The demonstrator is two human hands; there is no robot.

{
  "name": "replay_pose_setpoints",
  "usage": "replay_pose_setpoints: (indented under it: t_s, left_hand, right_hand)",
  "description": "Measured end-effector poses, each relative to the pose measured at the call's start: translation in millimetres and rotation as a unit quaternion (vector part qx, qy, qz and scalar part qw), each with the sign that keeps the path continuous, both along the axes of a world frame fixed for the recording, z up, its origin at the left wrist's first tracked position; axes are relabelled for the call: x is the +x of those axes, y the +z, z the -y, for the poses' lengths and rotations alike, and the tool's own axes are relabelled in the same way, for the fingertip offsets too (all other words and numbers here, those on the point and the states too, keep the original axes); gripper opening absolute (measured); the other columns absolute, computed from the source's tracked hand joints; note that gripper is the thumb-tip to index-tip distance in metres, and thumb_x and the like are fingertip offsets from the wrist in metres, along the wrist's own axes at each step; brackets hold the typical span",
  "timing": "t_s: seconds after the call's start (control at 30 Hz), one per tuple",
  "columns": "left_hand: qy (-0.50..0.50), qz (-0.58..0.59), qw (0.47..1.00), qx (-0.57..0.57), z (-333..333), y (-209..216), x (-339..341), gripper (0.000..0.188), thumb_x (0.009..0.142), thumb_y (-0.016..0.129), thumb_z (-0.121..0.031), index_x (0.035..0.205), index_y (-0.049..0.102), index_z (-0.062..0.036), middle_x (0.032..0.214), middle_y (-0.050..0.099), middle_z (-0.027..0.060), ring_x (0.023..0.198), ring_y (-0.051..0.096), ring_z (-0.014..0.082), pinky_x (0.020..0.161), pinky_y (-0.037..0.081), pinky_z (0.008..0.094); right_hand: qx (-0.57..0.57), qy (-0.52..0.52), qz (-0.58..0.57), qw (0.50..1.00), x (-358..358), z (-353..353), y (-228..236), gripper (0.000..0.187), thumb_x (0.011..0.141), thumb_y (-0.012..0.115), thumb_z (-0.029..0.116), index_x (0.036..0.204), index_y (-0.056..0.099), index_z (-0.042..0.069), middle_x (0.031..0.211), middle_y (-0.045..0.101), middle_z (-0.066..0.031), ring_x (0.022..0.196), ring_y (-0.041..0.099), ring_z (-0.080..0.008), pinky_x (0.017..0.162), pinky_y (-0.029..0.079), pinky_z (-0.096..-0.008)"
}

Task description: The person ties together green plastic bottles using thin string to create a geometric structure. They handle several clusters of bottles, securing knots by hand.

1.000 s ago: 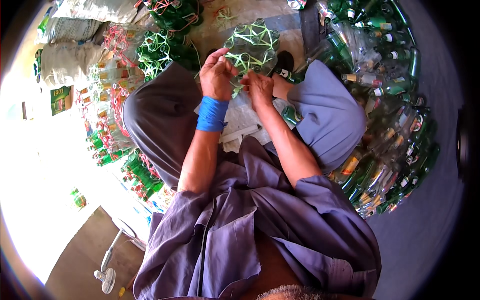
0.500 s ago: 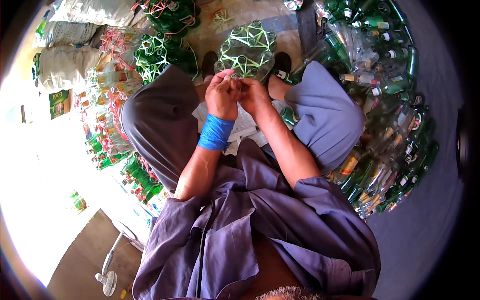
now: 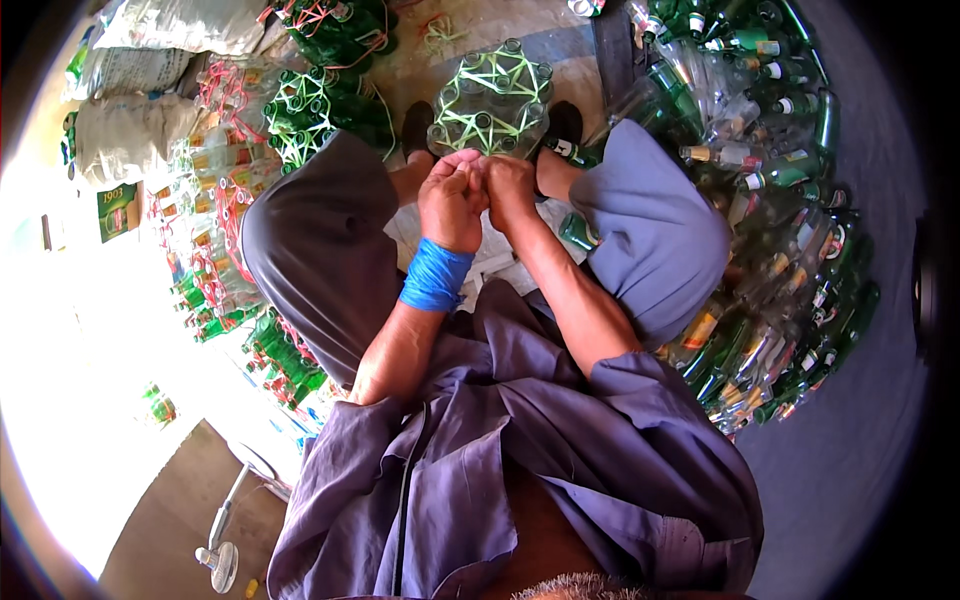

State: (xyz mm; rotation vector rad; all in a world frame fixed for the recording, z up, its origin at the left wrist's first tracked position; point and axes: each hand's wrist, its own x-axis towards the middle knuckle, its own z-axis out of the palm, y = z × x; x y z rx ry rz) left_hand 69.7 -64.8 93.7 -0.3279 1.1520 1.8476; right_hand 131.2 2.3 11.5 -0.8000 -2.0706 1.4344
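A round bundle of clear glass bottles [image 3: 507, 100] stands upright between my feet. Light green plastic string [image 3: 487, 122] laces around its bottle necks in star shapes. At the bundle's near edge, my left hand [image 3: 451, 205] and my right hand [image 3: 511, 190] meet, fingertips touching. Both are closed in a pinch where the green string runs down to the fingers. The pinched part is hidden behind the fingers. A blue wrapping [image 3: 437, 275] goes around my left wrist.
Loose green and clear bottles [image 3: 790, 170] lie heaped on the right. Tied green bottles [image 3: 345, 110] and clear bottles with red string [image 3: 225, 180] stand on the left, below stuffed white sacks [image 3: 140, 130]. One green bottle [image 3: 578, 232] lies by my right shin. A fan [image 3: 222, 565] is at lower left.
Both hands have drawn slightly toward me, and my right hand has turned with its fingers curled tighter. The bottle bundle stays in place.
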Motion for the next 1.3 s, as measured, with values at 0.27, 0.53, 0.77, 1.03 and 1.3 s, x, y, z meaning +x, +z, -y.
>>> replay_pose_setpoints:
  t_s: [0.27, 0.53, 0.77, 1.03, 1.3]
  left_hand:
    - [0.023, -0.03, 0.999, 0.013, 4.0, -4.6, -17.6, 0.014, 0.096, 0.042, -0.009, 0.098, 0.054, -0.0044, 0.054, 0.029, -0.0036, 0.042, 0.022, 0.0082, 0.039, 0.02, 0.0256]
    - [0.009, -0.209, 0.978, -0.026, 5.7, -36.4, -41.3, 0.012, 0.092, 0.048, -0.003, 0.099, 0.058, -0.003, 0.069, 0.054, 0.0011, 0.054, 0.043, 0.0073, 0.048, 0.033, 0.0211]
    - [-0.165, -0.556, 0.787, -0.21, 4.1, -88.8, -31.2, 0.015, 0.074, 0.063, -0.001, 0.087, 0.068, -0.0039, 0.083, 0.067, 0.0067, 0.083, 0.062, 0.0163, 0.078, 0.047, 0.0283]
    - [-0.146, -0.713, 0.657, -0.197, -6.1, -76.2, -24.0, 0.02, 0.066, 0.067, -0.002, 0.083, 0.07, -0.0114, 0.08, 0.062, 0.0067, 0.082, 0.055, 0.0293, 0.074, 0.045, 0.0386]
    - [-0.131, -0.664, 0.708, -0.202, -7.9, -87.2, -23.6, 0.015, 0.069, 0.066, -0.002, 0.08, 0.07, -0.0111, 0.076, 0.06, 0.0069, 0.079, 0.053, 0.0287, 0.074, 0.043, 0.0371]
  right_hand:
    - [0.165, -0.007, 0.075, 0.983, 0.7, -3.0, -2.3, 0.013, 0.074, 0.055, 0.001, 0.071, 0.068, 0.002, 0.072, 0.067, -0.0144, 0.063, 0.066, -0.0242, 0.055, 0.051, -0.0328]
    - [-0.076, -0.095, 0.026, 0.992, -0.7, 4.3, 10.6, 0.02, 0.079, 0.051, 0.01, 0.071, 0.062, -0.004, 0.065, 0.058, -0.025, 0.059, 0.061, -0.0355, 0.055, 0.045, -0.0398]
    - [-0.02, -0.082, 0.034, 0.996, 3.4, -4.8, 2.3, 0.02, 0.08, 0.053, 0.009, 0.064, 0.054, -0.004, 0.063, 0.057, -0.0235, 0.057, 0.058, -0.0367, 0.054, 0.044, -0.0429]
    - [0.203, 0.023, 0.114, 0.972, 6.7, -14.1, 9.8, 0.021, 0.084, 0.054, 0.012, 0.067, 0.057, 0.0, 0.065, 0.06, -0.0221, 0.064, 0.061, -0.0401, 0.058, 0.049, -0.0469]
    - [0.134, 0.006, 0.114, 0.984, 4.5, -11.7, 43.8, 0.02, 0.085, 0.056, 0.014, 0.068, 0.057, 0.002, 0.066, 0.059, -0.023, 0.065, 0.061, -0.0409, 0.057, 0.048, -0.048]
